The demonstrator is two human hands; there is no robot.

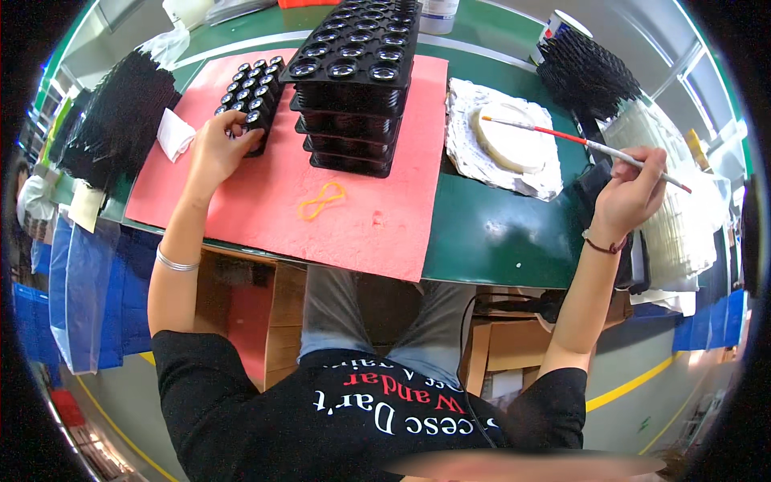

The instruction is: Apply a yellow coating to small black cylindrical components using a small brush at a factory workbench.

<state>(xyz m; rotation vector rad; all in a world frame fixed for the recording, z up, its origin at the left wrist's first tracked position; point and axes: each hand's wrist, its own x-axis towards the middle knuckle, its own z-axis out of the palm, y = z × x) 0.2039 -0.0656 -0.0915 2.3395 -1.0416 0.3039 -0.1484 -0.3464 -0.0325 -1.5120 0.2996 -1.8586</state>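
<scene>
My left hand (220,149) is closed, its fingertips pinching one of the black cylindrical parts with shiny tops (250,90) at the near end of their block. These parts stand in rows on the pink mat. In my right hand (632,195) is a thin paintbrush (579,141) with a red and silver handle, its tip pointing left. The brush tip hovers over a round, shallow pale dish (514,138), which rests on a crumpled white cloth (463,120). Between my hands rises a tall stack of black trays (350,88), the top one holding round, glassy-looking parts.
A yellow rubber band (322,201) lies twisted on the pink mat (385,233). White tissue (174,135) sits left of my left hand. Stacks of black trays (120,112) flank the green table (506,241), with clear trays (675,201) beyond my right hand. A white container (438,14) stands at the back.
</scene>
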